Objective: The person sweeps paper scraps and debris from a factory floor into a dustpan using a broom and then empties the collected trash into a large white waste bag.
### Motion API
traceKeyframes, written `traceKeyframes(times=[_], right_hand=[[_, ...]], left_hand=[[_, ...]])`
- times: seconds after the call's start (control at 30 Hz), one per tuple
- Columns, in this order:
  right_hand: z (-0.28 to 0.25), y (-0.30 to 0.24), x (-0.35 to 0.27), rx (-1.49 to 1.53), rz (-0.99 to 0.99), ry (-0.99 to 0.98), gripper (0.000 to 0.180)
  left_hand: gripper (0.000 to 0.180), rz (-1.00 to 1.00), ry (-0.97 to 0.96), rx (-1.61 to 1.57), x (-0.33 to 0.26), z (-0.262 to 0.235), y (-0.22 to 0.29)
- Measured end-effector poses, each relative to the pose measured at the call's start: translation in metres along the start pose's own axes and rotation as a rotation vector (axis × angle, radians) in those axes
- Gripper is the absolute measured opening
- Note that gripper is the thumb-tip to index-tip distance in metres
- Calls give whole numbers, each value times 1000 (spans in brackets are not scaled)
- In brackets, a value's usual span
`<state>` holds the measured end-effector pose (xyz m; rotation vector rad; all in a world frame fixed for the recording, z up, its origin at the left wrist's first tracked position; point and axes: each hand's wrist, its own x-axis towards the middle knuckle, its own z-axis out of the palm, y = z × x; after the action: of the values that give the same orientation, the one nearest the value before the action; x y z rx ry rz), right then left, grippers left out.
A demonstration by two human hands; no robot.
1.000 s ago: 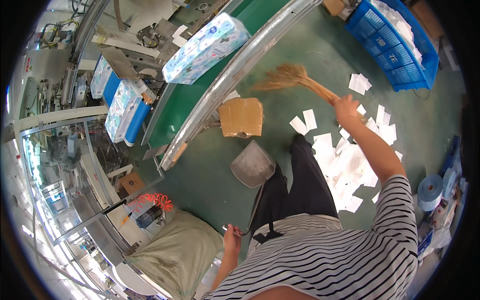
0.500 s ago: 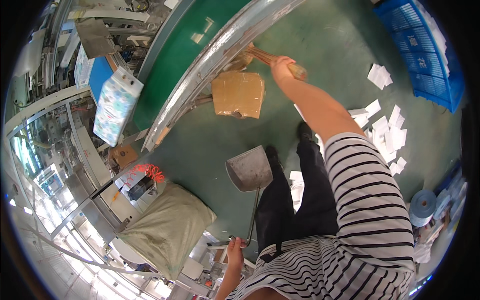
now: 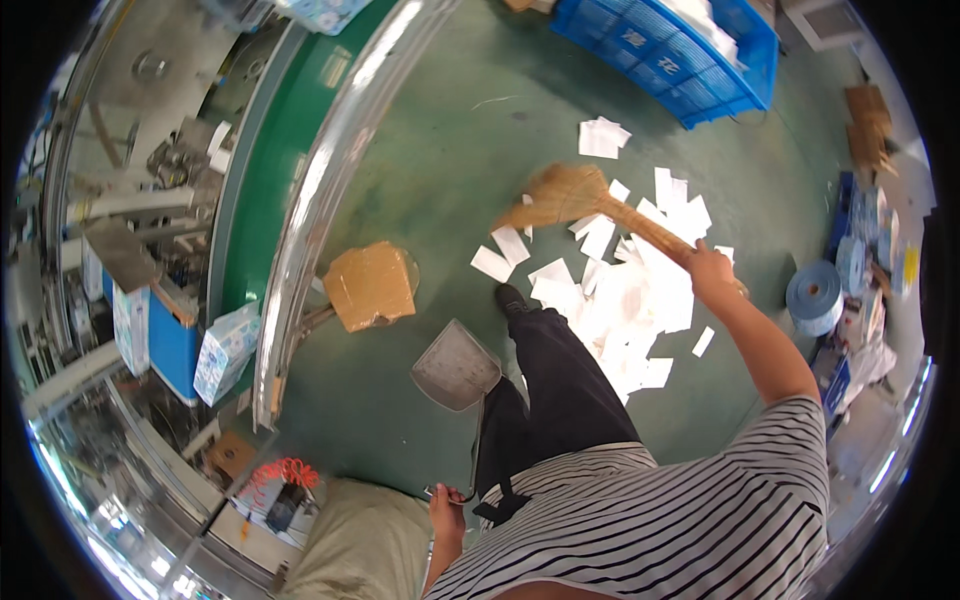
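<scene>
Broom point(image 3: 592, 196) now over papers point(image 3: 652, 292) — away from carton point(image 3: 370, 287).

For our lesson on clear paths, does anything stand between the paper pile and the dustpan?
Yes: in this view, the right leg and shoe stand between the paper pile and the dustpan, held in the left hand.

a white top point(image 3: 650, 510) is seen now, crossed all over by thin black stripes! the right arm point(image 3: 762, 345) is partly covered by a short sleeve point(image 3: 785, 455), banded in the same black and white. below, black trousers point(image 3: 575, 390) are worn, creased and roomy, and at the waist a dark strap point(image 3: 503, 500) is spotted! one foot is covered by a dark shoe point(image 3: 511, 299); the left hand point(image 3: 447, 510) and right hand point(image 3: 709, 270) are seen bare.
</scene>
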<state>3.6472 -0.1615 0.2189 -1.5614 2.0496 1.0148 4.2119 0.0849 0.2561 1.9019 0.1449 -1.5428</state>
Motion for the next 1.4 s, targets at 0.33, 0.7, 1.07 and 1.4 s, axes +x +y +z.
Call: traceKeyframes(times=[0.33, 0.7, 1.07, 1.4], right_hand=[[102, 36, 178, 598, 368, -26, 28], [242, -82, -20, 700, 321, -46, 29], [288, -143, -181, 676, 350, -100, 24], [318, -66, -463, 1221, 609, -119, 81]], left_hand=[[31, 255, -170, 1145, 34, 81, 51], [35, 785, -348, 1641, 92, 160, 69], [36, 873, -510, 1731, 168, 147, 109], [36, 885, -792, 1854, 163, 157, 55]])
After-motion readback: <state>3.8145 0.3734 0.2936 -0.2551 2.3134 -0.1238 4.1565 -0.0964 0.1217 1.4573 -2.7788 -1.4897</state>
